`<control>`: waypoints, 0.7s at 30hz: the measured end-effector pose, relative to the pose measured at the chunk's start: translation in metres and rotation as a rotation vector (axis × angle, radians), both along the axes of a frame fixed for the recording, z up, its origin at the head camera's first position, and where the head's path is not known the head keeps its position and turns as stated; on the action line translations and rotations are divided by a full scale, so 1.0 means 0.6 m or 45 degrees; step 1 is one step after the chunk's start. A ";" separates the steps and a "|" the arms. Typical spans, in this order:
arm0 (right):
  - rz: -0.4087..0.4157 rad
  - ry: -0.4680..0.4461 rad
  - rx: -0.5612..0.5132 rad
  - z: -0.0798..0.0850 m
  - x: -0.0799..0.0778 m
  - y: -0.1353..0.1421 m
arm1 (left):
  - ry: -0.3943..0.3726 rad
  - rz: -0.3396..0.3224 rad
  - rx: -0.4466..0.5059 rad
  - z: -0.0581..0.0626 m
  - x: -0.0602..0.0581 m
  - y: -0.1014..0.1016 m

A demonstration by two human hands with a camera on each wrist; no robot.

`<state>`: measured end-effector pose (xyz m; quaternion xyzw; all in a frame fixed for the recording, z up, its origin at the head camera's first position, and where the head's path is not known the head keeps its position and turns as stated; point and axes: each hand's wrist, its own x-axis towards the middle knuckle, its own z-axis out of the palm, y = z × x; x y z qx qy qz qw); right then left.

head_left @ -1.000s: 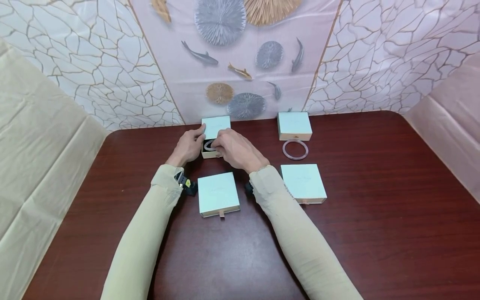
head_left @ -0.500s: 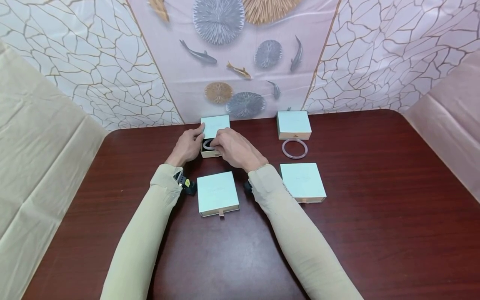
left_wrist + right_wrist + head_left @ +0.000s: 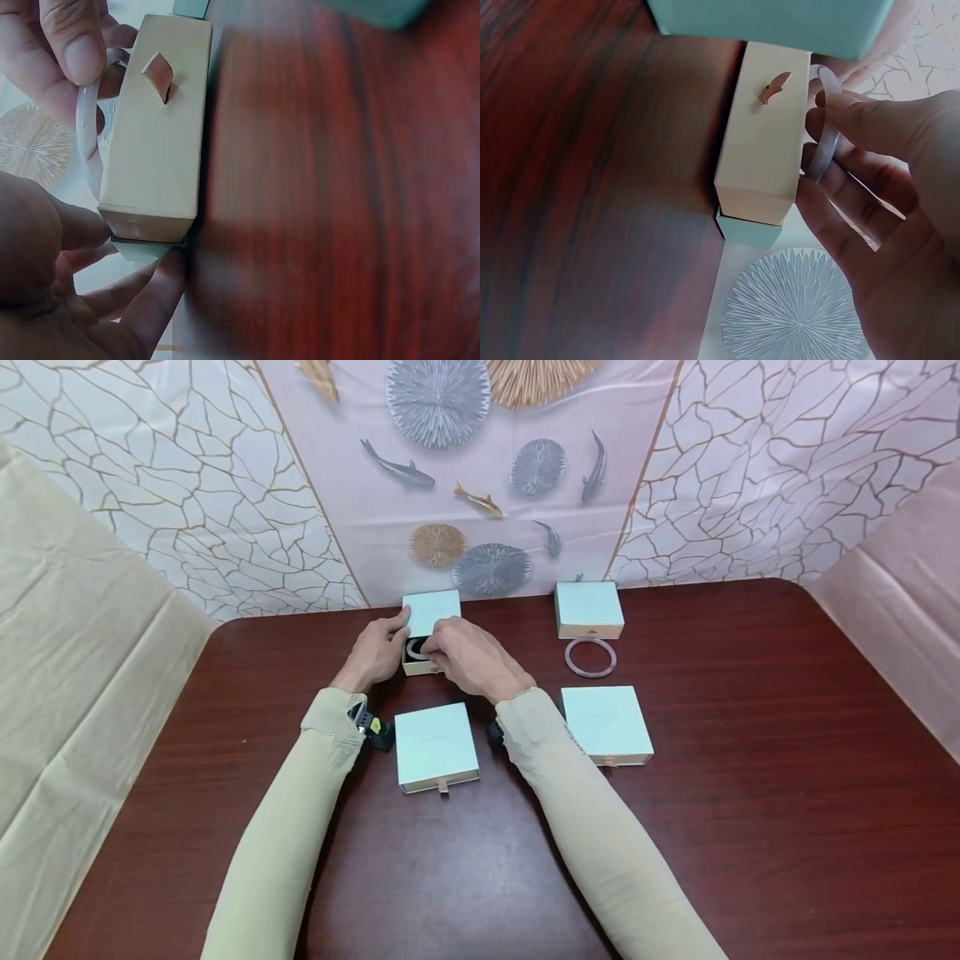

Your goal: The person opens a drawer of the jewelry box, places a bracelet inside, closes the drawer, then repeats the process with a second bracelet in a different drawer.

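Observation:
A mint drawer-style gift box (image 3: 431, 614) stands at the back edge of the table, its cream drawer (image 3: 420, 667) pulled out toward me, with a dark lining. My right hand (image 3: 480, 658) pinches a pale lilac bangle (image 3: 828, 142) between thumb and fingers. In the right wrist view the bangle stands tilted at the drawer's open top. Its lower part is hidden behind the drawer front. My left hand (image 3: 375, 653) holds the box at its left side, with the fingers along the mint sleeve and the thumb near the drawer's edge.
Nearer me lies a larger mint box (image 3: 437, 747) with a ribbon tab. To the right stand another small box (image 3: 589, 610) and another large one (image 3: 606, 722). A second lilac bangle (image 3: 590, 674) lies between them on the dark red wooden table (image 3: 750, 777). A patterned cloth hangs behind.
Hardly anything differs. Both hands stay at the opened box with the bangle in the right fingers; the head view shifts slightly.

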<state>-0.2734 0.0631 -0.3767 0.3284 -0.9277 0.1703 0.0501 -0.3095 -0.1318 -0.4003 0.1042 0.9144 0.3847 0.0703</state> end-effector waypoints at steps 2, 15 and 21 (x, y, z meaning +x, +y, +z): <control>-0.001 -0.003 -0.003 -0.001 -0.001 -0.001 | -0.001 0.004 -0.002 0.000 0.001 0.000; -0.007 -0.008 0.005 -0.004 -0.006 -0.003 | 0.007 0.008 -0.009 0.003 0.003 0.001; -0.006 -0.027 -0.002 -0.006 -0.009 -0.005 | 0.013 -0.001 -0.021 0.001 0.001 0.001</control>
